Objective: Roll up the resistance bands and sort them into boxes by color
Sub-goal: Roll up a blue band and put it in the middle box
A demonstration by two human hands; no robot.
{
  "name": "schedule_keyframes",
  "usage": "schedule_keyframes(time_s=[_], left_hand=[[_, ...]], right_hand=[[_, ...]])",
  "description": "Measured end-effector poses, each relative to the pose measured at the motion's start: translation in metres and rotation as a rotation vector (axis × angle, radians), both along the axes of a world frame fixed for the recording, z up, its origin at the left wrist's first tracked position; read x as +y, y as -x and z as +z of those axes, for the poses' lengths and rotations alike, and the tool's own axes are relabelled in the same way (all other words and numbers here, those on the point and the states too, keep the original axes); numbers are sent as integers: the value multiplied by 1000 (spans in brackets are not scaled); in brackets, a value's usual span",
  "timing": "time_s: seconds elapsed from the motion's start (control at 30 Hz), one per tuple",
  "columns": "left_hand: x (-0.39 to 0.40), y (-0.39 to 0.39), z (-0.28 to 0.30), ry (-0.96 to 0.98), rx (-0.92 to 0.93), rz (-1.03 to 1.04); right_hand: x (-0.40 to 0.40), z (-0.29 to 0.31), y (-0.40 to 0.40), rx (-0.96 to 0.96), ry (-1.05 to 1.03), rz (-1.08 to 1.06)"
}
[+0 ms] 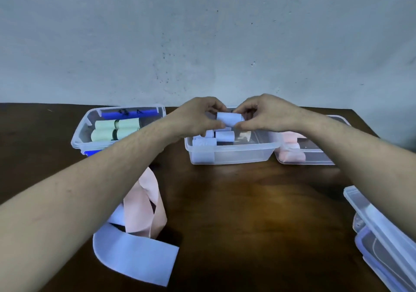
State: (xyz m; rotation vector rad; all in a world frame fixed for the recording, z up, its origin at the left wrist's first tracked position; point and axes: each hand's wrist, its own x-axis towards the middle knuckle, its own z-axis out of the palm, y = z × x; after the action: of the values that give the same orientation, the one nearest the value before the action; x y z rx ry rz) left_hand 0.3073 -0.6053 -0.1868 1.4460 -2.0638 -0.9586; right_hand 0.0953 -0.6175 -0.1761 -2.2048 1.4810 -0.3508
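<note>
Roll: lavender rolled band (pixel 229 119) hangs over middle box (pixel 231 154), table's 12 o'clock.
Grip: left hand (pixel 198 117) and right hand (pixel 262 115) pinch its ends.
Technique: keep coil tight; lower beside lavender rolls (pixel 216 137) before letting go.

**Blue roll held over the middle box**

I see both hands meeting above the middle box (pixel 231 154). My left hand (pixel 198 118) and right hand (pixel 263 114) pinch a rolled blue band (pixel 229 118) by its ends. Under it, more blue rolls (pixel 216 137) lie in that box. At 10 o'clock the left box (pixel 78 134) holds green rolls (pixel 114 128); at 2 o'clock the right box (pixel 315 161) holds pink rolls (pixel 291 151). At 7 o'clock, loose pink (pixel 144 204) and blue bands (pixel 135 255) lie on the surface (pixel 258 213).
</note>
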Motion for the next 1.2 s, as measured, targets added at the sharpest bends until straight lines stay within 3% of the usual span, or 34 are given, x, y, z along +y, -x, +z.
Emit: schedule_keyframes(time_s=[0.2, 0.43, 0.57, 0.97, 1.2], left_hand=[[-19, -8, 1, 5, -58, -4], [-45, -2, -26, 196, -570, -223], [-58, 3, -33, 228, -740, -312], [-63, 7, -43, 333, -889, -381], [-65, 9, -47, 332, -864, -361]], right_hand=[[-17, -6, 5, 104, -38, 3], [-21, -26, 3, 260, -231, 70], [-25, -34, -5, 289, -255, 71], [-33, -56, -11, 286, -214, 8], [-34, -62, -16, 276, -185, 23]])
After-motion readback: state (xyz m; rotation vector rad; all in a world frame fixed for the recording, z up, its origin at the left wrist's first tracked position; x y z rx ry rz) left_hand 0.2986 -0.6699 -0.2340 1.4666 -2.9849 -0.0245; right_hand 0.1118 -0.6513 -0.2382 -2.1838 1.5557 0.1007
